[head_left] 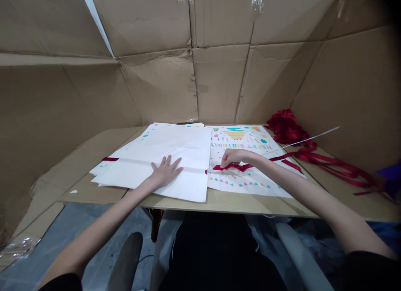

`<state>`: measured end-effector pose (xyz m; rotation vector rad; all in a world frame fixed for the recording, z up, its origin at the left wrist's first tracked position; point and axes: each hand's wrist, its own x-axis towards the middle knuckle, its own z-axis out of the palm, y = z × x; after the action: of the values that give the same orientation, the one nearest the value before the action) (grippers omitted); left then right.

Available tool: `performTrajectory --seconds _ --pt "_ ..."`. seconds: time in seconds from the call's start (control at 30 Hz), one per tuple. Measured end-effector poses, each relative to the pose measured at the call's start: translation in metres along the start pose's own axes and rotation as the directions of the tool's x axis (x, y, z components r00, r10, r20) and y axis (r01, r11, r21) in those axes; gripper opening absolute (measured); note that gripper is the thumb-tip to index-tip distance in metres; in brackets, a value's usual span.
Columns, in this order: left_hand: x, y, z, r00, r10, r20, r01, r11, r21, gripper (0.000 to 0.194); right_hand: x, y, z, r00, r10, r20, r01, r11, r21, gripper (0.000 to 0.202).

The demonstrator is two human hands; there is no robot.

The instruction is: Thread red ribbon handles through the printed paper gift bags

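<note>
My left hand lies flat with spread fingers on a white sheet on top of a stack. A dark red strip shows at the sheet's left edge, and a faint band runs across from it. My right hand is closed on a red ribbon near the sheet's right edge. Beneath that hand lies a printed birthday sheet with coloured triangles and lettering. The ribbon runs rightward behind my right forearm.
A heap of red ribbon sits at the back right, with loose strands trailing right. A thin pale rod slants nearby. Cardboard walls surround the table. Something purple stands at the far right.
</note>
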<state>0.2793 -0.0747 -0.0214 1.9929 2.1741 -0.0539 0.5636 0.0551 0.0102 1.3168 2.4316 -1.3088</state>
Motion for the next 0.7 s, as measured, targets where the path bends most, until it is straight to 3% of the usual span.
performTrajectory --seconds 0.13,0.2,0.27,0.33,0.5,0.7 --pt "0.023 0.004 -0.006 0.998 0.013 -0.055 -0.014 1.0 -0.02 0.067 0.008 0.003 -0.001 0.999 0.024 -0.038 -0.023 0.999 0.022 0.015" --pt "0.027 0.015 -0.006 0.98 0.18 -0.082 -0.182 0.983 -0.014 0.064 0.009 0.006 -0.002 0.999 0.006 -0.049 -0.003 0.998 0.06 0.015" --pt "0.027 0.028 -0.004 0.911 0.401 -0.093 -0.404 0.915 -0.014 0.062 0.01 0.009 -0.002 0.999 -0.016 -0.05 0.019 0.997 0.069 0.017" --pt "0.026 0.039 -0.001 0.855 0.509 -0.096 -0.513 0.858 -0.019 0.061 0.01 0.012 -0.001 0.998 -0.031 -0.06 0.035 0.997 0.067 0.02" --pt "0.027 0.047 0.006 0.876 0.472 -0.095 -0.477 0.878 -0.033 0.065 0.011 0.014 0.011 0.989 -0.052 -0.135 0.066 0.992 0.103 0.013" --pt "0.029 0.044 0.012 0.88 0.462 -0.111 -0.469 0.882 -0.043 0.066 0.014 0.012 0.023 0.99 -0.05 -0.13 0.07 0.985 0.158 0.012"
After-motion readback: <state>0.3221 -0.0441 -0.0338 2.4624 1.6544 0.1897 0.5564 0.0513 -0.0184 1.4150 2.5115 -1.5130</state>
